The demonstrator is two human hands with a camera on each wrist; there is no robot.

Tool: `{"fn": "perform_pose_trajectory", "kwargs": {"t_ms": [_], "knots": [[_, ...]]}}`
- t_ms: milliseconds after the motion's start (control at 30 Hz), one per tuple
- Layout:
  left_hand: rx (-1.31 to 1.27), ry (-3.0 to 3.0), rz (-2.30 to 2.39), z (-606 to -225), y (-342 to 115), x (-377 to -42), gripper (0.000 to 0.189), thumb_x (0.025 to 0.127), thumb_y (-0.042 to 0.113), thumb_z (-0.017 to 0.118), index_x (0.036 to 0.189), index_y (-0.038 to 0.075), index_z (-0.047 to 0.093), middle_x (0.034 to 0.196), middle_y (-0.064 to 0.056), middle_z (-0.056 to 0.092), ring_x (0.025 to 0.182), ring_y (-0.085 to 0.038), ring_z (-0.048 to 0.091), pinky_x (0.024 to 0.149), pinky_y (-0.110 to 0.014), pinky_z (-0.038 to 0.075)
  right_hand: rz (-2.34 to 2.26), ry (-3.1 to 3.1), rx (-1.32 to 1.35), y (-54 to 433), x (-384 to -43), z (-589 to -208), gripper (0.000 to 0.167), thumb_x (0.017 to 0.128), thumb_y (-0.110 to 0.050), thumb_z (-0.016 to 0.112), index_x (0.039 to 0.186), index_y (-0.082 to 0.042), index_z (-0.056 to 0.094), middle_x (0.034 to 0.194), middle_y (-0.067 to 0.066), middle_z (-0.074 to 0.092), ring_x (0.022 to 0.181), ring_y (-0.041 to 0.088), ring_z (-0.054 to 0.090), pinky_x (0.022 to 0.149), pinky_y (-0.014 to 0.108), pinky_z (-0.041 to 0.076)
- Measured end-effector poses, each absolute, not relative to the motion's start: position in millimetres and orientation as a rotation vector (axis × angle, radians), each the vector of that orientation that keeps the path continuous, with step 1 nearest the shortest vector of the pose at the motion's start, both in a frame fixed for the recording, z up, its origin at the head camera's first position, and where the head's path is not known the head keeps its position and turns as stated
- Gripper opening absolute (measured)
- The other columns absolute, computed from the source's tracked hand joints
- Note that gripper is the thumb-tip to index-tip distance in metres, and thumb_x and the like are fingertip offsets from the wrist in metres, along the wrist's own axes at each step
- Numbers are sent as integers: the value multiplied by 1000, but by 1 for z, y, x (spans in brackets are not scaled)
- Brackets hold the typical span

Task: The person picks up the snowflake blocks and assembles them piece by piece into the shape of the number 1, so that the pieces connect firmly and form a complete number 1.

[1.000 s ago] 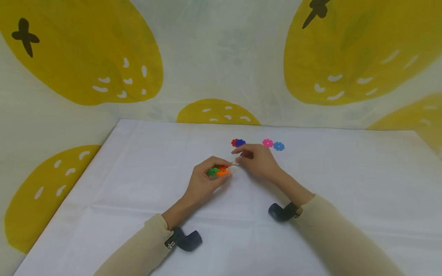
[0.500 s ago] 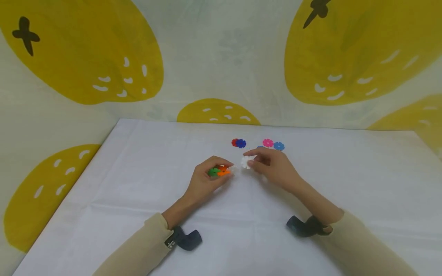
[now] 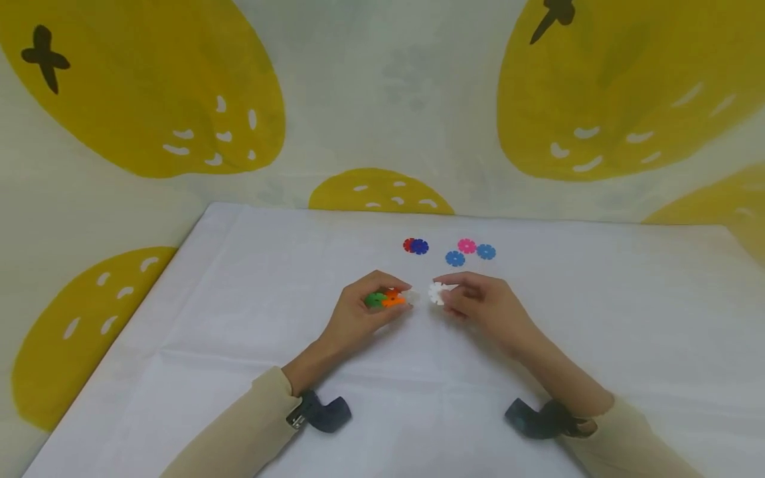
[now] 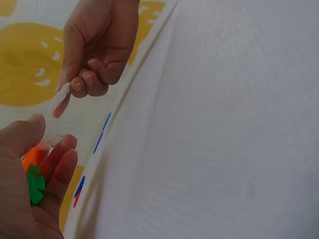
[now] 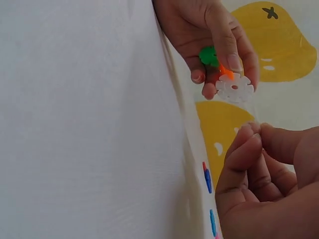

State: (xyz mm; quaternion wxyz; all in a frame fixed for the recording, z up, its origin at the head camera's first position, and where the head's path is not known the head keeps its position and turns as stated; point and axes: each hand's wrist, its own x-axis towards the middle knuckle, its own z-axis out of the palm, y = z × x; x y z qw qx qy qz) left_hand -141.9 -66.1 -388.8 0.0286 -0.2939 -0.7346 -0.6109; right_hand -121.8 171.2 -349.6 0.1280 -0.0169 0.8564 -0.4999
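Note:
My left hand (image 3: 357,307) holds a small joined chain of notched plastic snowflake discs between thumb and fingers. In it are a green disc (image 3: 374,300), orange discs (image 3: 392,300) and a translucent disc (image 5: 235,90) at the end facing my other hand. Across a small gap, my right hand (image 3: 493,307) pinches a white snowflake disc (image 3: 437,293) by its edge, thumb against fingertips. The white disc stands apart from the chain. In the right wrist view, the right fingers hide most of it.
Farther back on the white-covered table (image 3: 269,279) lie a red disc (image 3: 408,245) partly under a dark blue disc (image 3: 420,247). To their right are a pink disc (image 3: 467,246) and two light blue discs, one nearer (image 3: 455,258), one at right (image 3: 487,251). A fruit-patterned cloth (image 3: 388,99) hangs behind.
My right hand has drawn away from the chain, rightward and nearer to me, with the white disc in its fingers. This uncovers the nearer light blue disc. The left hand has barely moved.

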Motion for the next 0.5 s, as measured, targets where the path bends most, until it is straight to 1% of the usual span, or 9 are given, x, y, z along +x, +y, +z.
{"fn": "perform_pose_trajectory", "kwargs": {"t_ms": [100, 200, 433, 500], "knots": [[-912, -2266, -1884, -390, -68, -142, 25, 83, 6, 75, 107, 12, 71, 103, 2, 66, 100, -16, 58, 86, -32, 48, -1479, 2468, -42, 170, -121, -351, 33, 93, -23, 63, 126, -20, 62, 96, 3, 70, 85, 19, 66, 76, 28, 54], [-915, -2281, -1886, -388, -67, -140, 25, 82, 5, 75, 107, 11, 71, 102, 2, 66, 99, -16, 58, 86, -31, 48, -1505, 2450, -42, 168, -119, -352, 33, 93, -22, 64, 126, -19, 62, 96, 3, 70, 85, 19, 66, 76, 28, 54], [-939, -2283, -1879, -364, -64, -130, 24, 80, -6, 72, 104, -2, 69, 100, -13, 65, 97, -21, 59, 86, -32, 48, -1553, 2420, -89, 169, -117, -352, 35, 92, -25, 65, 126, -15, 62, 91, 5, 71, 84, 20, 66, 76, 26, 54], [-935, -2289, -1880, -365, -63, -130, 24, 80, -5, 72, 104, -1, 69, 101, -12, 66, 98, -21, 59, 87, -33, 48, -1563, 2408, -80, 170, -117, -352, 36, 92, -25, 66, 126, -14, 62, 91, 6, 71, 84, 20, 67, 76, 25, 53]]}}
